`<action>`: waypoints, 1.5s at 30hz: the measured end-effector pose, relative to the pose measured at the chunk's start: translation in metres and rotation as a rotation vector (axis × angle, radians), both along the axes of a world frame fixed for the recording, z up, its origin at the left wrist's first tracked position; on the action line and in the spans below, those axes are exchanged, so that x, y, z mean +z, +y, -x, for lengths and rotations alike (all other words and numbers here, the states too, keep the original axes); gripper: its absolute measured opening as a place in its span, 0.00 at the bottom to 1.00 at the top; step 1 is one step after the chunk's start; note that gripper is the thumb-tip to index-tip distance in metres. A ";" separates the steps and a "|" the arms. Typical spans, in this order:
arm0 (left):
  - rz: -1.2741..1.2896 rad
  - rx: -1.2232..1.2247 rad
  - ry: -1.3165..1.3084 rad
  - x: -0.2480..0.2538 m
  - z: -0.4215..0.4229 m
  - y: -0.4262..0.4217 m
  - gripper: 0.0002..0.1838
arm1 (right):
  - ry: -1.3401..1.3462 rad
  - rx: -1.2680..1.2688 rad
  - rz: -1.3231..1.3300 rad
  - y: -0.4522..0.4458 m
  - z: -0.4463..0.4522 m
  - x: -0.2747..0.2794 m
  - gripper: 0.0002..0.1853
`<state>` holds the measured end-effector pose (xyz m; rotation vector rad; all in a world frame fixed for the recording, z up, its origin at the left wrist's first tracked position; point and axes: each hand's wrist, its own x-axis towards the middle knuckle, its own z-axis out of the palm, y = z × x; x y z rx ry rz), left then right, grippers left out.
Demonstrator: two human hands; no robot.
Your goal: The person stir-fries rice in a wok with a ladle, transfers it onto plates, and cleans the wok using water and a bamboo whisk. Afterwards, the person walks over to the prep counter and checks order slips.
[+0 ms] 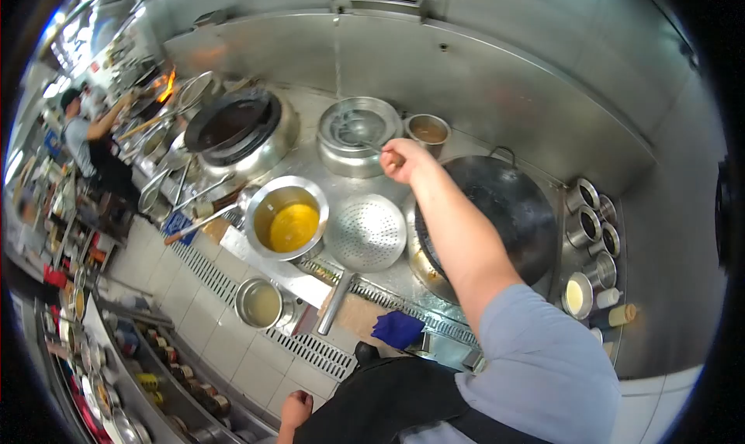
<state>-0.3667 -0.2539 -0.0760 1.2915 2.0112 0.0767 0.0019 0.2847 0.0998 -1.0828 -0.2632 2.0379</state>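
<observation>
My right hand (405,162) is stretched forward, its fingers wrapped round the handle of a ladle (368,143). The ladle's head is down in a metal pot of water (358,109) by the back wall, where its shape is hard to make out. Under my right forearm lies a large black wok (504,211). Low at my side hangs my left hand (296,407), fingers curled closed with nothing visible in them. In front of me a perforated strainer (366,234) rests beside a deep pot of yellow liquid (293,227).
A second wok (233,122) sits on the left burner. Several metal seasoning containers (583,227) line the right side. A blue cloth (397,329) lies on the front edge. A pot of cloudy liquid (260,304) stands lower down. Another person (93,141) works at the far left near a flame.
</observation>
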 end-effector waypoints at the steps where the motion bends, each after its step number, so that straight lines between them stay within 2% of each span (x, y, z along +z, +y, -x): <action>1: -0.009 -0.001 -0.005 -0.008 0.006 0.001 0.14 | 0.042 -0.030 -0.005 -0.011 0.001 0.008 0.08; 7: -0.086 -0.037 0.001 0.010 0.006 0.049 0.13 | 0.225 -0.165 -0.098 -0.039 -0.042 0.053 0.08; 13: -0.222 -0.156 -0.042 0.011 0.001 0.085 0.11 | 0.199 -0.235 -0.129 -0.038 -0.127 0.094 0.08; 16: -0.271 -0.190 -0.049 0.002 -0.005 0.089 0.11 | 0.037 -0.399 -0.115 -0.050 -0.171 0.109 0.08; 20: -0.301 -0.216 -0.111 -0.026 -0.008 0.083 0.11 | -0.072 -0.432 -0.086 -0.069 -0.251 0.112 0.12; 21: -0.268 -0.204 -0.112 -0.012 -0.018 0.080 0.10 | -0.059 -0.432 -0.048 -0.068 -0.278 0.103 0.12; 22: -0.234 -0.189 -0.114 0.003 -0.030 0.080 0.10 | -0.155 -0.497 -0.012 -0.082 -0.289 0.108 0.11; 24: -0.204 -0.183 -0.104 0.005 -0.038 0.072 0.10 | -0.255 -0.484 -0.049 -0.106 -0.323 0.107 0.10; 27: -0.196 -0.241 -0.068 0.016 -0.054 0.066 0.11 | -0.248 -0.493 0.013 -0.143 -0.369 0.101 0.09; 30: -0.205 -0.319 -0.047 0.017 -0.065 0.063 0.11 | -0.393 -0.522 0.126 -0.189 -0.399 0.094 0.08; 31: -0.217 -0.339 -0.049 0.017 -0.069 0.062 0.11 | -0.470 -0.463 0.149 -0.206 -0.410 0.090 0.08; 34: -0.193 -0.383 -0.018 0.028 -0.086 0.066 0.11 | -0.592 -0.392 0.165 -0.258 -0.424 0.083 0.07; 36: -0.229 -0.439 -0.037 0.017 -0.088 0.069 0.11 | -0.717 -0.404 0.137 -0.299 -0.417 0.090 0.06; 41: -0.283 -0.589 -0.011 0.030 -0.117 0.081 0.12 | -0.585 -0.474 0.094 -0.360 -0.428 0.088 0.05; 43: -0.301 -0.623 0.006 0.028 -0.127 0.086 0.12 | -0.267 -0.462 0.135 -0.367 -0.437 0.077 0.06; 45: -0.281 -0.653 0.007 0.032 -0.139 0.090 0.11 | -0.065 -0.431 0.033 -0.359 -0.451 0.052 0.07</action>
